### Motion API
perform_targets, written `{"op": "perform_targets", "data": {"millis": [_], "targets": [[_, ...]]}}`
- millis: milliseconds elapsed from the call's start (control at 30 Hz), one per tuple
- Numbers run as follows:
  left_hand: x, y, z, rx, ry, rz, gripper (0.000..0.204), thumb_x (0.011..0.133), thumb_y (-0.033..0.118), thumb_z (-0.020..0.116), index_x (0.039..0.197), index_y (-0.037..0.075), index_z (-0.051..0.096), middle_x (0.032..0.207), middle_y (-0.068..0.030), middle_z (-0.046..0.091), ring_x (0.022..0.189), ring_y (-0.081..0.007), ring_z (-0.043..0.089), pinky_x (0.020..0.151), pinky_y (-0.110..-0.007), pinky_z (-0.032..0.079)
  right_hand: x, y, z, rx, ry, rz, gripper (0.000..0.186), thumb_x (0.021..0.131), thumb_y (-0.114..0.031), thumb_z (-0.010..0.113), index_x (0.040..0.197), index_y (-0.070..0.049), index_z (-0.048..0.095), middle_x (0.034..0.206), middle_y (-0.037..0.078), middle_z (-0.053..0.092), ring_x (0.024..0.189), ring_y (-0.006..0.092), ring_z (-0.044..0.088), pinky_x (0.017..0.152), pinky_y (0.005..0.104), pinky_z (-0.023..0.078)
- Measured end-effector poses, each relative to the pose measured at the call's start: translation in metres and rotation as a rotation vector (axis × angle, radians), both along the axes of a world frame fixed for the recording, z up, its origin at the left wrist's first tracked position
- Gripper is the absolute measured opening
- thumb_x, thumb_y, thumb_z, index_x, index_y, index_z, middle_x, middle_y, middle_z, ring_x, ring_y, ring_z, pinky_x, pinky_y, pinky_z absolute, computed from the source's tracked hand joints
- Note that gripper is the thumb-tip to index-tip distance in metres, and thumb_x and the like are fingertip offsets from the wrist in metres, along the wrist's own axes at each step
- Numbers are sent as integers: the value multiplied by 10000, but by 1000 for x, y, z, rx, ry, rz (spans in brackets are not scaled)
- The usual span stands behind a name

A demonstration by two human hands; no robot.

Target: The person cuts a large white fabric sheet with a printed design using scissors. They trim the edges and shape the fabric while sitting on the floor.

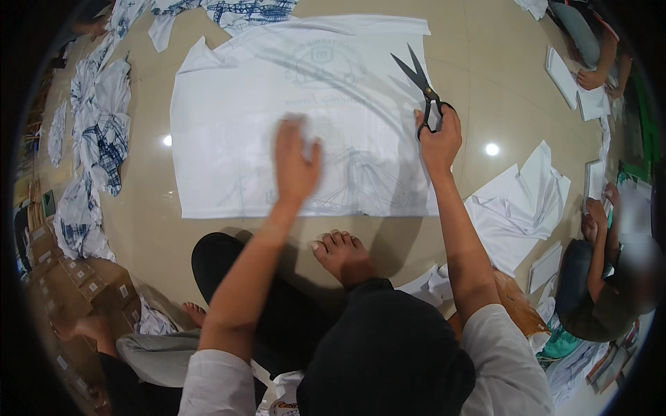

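Observation:
A white cloth [229,139] with a faint grey print showing through lies spread on the floor in front of me. Above its middle is my left hand [297,163], somewhat blurred, with fingers stretched out, thumb apart and nothing held. Whether it touches the cloth I cannot tell. My right hand [441,139] grips black-handled scissors [420,78] near the cloth's right edge. Their dark blades are parted and point away from me, over the cloth's far right part. Creases and a folded corner show along the cloth's far edge.
Blue-and-white printed cloth [97,145] lies heaped at the left, near cardboard boxes [104,288]. A crumpled white cloth [520,201] rests on the right. My bare foot [343,258] is close to the near edge. Other people sit at the right, beside white folded stacks [560,76].

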State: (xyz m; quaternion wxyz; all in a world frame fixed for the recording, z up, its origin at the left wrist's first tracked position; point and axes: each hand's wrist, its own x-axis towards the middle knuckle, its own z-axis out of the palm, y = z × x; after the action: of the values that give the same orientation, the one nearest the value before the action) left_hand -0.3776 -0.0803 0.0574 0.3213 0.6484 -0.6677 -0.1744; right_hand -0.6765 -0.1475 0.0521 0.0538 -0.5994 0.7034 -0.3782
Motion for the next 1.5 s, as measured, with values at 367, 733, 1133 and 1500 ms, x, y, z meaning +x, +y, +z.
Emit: {"op": "perform_targets", "data": {"millis": [367, 733, 1133, 1500], "targets": [[78, -18, -10, 166, -425, -48, 726, 1080, 462, 513, 1669, 78, 335, 1736, -230, 266, 1598, -536, 143, 1279, -664, 114, -75, -52, -12, -39, 206, 86, 530, 889, -324, 857, 1210, 50, 662, 1209, 231, 690, 1129, 417, 658, 980, 467, 527], [-89, -12, -5, 188, -156, -5, 737, 1085, 434, 531, 1669, 43, 310, 1729, -292, 211, 1579, -590, 113, 1246, -722, 114, -212, -137, 4, 76, 335, -21, 619, 899, -465, 830, 1252, 26, 697, 1210, 243, 732, 1149, 413, 695, 974, 464, 539], [75, -134, -12, -100, -283, -82, 399, 962, 88, 615, 1355, 118, 672, 1362, -179, 627, 1255, -406, 582, 1053, -526, 481, -66, -168, -2, -24, 37, 204, 656, 879, -467, 860, 1257, 46, 708, 1170, 209, 760, 1073, 328, 730, 962, 389, 547], [146, -223, -37, -61, -625, 303, 556, 1026, 310, 609, 1548, 135, 533, 1579, -256, 478, 1424, -483, 464, 1199, -564, 374, -29, -225, -5, -70, 162, 242, 552, 834, -374, 882, 1149, 37, 690, 990, 238, 726, 913, 410, 697, 825, 459, 562]]}}
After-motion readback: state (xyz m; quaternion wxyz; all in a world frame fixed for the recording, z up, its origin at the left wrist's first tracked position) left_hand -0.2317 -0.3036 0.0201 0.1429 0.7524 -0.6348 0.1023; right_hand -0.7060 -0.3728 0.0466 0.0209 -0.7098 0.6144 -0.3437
